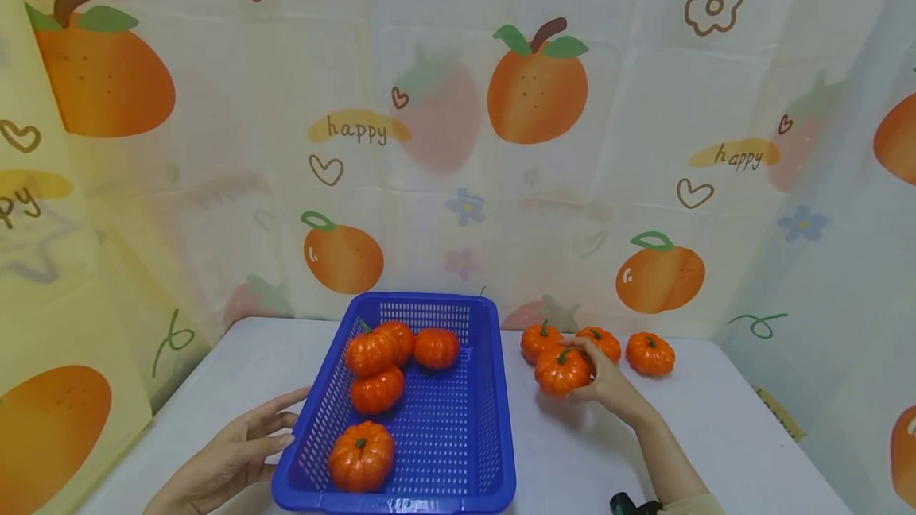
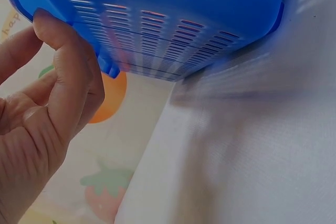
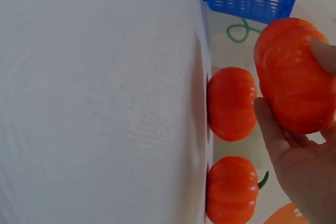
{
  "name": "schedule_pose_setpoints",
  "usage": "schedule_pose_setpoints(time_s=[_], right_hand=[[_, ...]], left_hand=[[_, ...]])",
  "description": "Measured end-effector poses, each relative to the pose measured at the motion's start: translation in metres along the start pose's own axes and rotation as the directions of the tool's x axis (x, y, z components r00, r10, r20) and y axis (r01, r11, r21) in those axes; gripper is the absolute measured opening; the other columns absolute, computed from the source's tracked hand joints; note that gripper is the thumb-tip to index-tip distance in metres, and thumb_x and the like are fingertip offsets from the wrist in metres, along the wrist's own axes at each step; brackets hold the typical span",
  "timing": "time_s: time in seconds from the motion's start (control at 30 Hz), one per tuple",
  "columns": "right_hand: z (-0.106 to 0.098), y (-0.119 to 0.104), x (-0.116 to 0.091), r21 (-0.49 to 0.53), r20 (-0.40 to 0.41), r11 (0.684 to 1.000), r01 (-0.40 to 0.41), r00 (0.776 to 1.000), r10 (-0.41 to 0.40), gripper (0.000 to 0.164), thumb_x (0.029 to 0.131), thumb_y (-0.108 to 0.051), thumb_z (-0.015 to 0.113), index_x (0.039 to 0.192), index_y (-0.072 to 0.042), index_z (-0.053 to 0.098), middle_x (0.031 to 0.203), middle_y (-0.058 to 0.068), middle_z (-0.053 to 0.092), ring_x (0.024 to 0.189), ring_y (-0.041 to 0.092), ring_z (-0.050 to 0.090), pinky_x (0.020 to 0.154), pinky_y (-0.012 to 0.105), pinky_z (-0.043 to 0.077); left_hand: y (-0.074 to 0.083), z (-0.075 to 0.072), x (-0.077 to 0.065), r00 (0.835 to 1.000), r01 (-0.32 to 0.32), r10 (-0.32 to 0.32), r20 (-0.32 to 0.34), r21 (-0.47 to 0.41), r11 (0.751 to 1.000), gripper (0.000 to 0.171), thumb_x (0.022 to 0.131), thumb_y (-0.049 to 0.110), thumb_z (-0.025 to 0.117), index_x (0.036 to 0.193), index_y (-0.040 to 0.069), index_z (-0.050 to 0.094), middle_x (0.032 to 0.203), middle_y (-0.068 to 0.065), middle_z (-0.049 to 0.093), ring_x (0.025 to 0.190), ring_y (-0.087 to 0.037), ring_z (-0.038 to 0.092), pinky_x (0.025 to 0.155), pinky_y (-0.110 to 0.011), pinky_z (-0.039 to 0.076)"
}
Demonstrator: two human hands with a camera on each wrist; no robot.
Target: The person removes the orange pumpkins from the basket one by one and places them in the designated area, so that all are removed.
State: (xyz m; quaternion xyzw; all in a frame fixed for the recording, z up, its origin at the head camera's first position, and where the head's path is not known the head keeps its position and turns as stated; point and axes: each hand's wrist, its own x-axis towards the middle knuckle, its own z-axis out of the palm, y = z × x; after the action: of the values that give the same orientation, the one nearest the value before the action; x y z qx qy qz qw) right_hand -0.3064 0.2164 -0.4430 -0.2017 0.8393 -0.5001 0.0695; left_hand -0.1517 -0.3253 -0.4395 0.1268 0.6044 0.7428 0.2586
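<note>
My right hand (image 1: 604, 380) grips a small orange pumpkin (image 1: 562, 373) with a green stem. In the right wrist view this pumpkin (image 3: 294, 77) is raised off the white table, fingers and thumb around its sides. A blue plastic basket (image 1: 504, 420) stands left of it, with several like pumpkins inside; one pumpkin (image 1: 361, 457) lies near its front. At the basket's left side is my left hand (image 1: 239, 447), its fingers loosely bent. The left wrist view has a fingertip of this hand (image 2: 68, 72) against the basket's rim (image 2: 23, 3).
Behind and right of the held pumpkin, three more rest on the table (image 1: 644, 435): a left pumpkin (image 1: 538, 342), a partly hidden middle pumpkin (image 1: 607, 344) and a right pumpkin (image 1: 650, 354). A fruit-printed curtain (image 1: 444, 205) hangs behind and at both sides.
</note>
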Motion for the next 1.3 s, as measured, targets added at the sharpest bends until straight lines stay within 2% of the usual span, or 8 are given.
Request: schedule_pose_setpoints(time_s=[0.23, 0.37, 0.5, 0.73, 1.03, 1.3], right_hand=[[-0.003, 0.010, -0.002, -0.024, 0.072, 1.000, -0.014, 0.997, 0.015, 0.082, 0.068, -0.012, 0.078, 0.142, -0.009, 0.042, 0.150, 0.019, 0.042, 0.140, 0.046, 0.036, 0.113, 0.065, 0.033], [-0.004, 0.016, -0.004, -0.052, 0.146, 0.999, -0.010, 0.989, 0.017, 0.083, 0.068, -0.013, 0.078, 0.143, -0.010, 0.041, 0.146, 0.017, 0.045, 0.134, 0.041, 0.043, 0.109, 0.063, 0.039], [-0.004, 0.020, -0.004, -0.042, 0.187, 0.999, 0.001, 0.982, 0.007, 0.084, 0.070, -0.013, 0.078, 0.144, -0.010, 0.039, 0.146, 0.017, 0.045, 0.131, 0.039, 0.044, 0.105, 0.063, 0.042], [-0.005, 0.022, -0.002, -0.026, 0.213, 1.000, -0.006, 0.977, 0.012, 0.084, 0.071, -0.009, 0.080, 0.144, -0.010, 0.037, 0.146, 0.018, 0.045, 0.135, 0.043, 0.041, 0.106, 0.067, 0.039], [-0.005, 0.021, -0.004, -0.035, 0.234, 0.999, -0.013, 0.972, 0.020, 0.088, 0.070, -0.010, 0.082, 0.146, -0.015, 0.038, 0.144, 0.022, 0.046, 0.132, 0.042, 0.043, 0.104, 0.069, 0.039], [-0.004, 0.020, -0.005, -0.040, 0.238, 0.999, -0.026, 0.971, 0.035, 0.086, 0.071, -0.014, 0.079, 0.147, -0.015, 0.038, 0.145, 0.023, 0.045, 0.131, 0.042, 0.044, 0.103, 0.066, 0.042]], left_hand=[[0.002, 0.000, 0.000, 1.000, 0.006, -0.006, -0.002, 0.013, 1.000, 0.048, 0.107, 0.012, 0.032, 0.136, 0.046, 0.049, 0.119, 0.003, 0.058, 0.109, -0.014, 0.065, 0.095, -0.036, 0.057], [0.002, -0.002, 0.001, 1.000, 0.006, -0.006, 0.009, 0.023, 1.000, 0.047, 0.107, 0.012, 0.033, 0.137, 0.045, 0.048, 0.118, 0.003, 0.058, 0.109, -0.013, 0.065, 0.095, -0.036, 0.057], [0.003, -0.004, 0.002, 0.999, -0.012, 0.011, 0.042, 0.024, 1.000, 0.049, 0.106, 0.009, 0.032, 0.139, 0.044, 0.045, 0.119, 0.004, 0.059, 0.111, -0.012, 0.064, 0.096, -0.037, 0.057], [0.004, -0.007, 0.003, 0.991, -0.069, 0.069, 0.114, -0.004, 0.998, 0.053, 0.105, 0.003, 0.030, 0.144, 0.037, 0.041, 0.120, 0.006, 0.060, 0.111, -0.012, 0.065, 0.094, -0.036, 0.057], [0.004, -0.007, 0.004, 0.993, -0.056, 0.057, 0.105, -0.015, 0.998, 0.052, 0.105, 0.003, 0.031, 0.143, 0.038, 0.041, 0.121, 0.005, 0.059, 0.112, -0.013, 0.065, 0.096, -0.037, 0.056], [0.002, -0.006, 0.003, 0.986, -0.083, 0.088, 0.144, -0.040, 0.996, 0.055, 0.105, 0.001, 0.028, 0.145, 0.036, 0.039, 0.121, 0.005, 0.060, 0.113, -0.013, 0.065, 0.097, -0.037, 0.056]])
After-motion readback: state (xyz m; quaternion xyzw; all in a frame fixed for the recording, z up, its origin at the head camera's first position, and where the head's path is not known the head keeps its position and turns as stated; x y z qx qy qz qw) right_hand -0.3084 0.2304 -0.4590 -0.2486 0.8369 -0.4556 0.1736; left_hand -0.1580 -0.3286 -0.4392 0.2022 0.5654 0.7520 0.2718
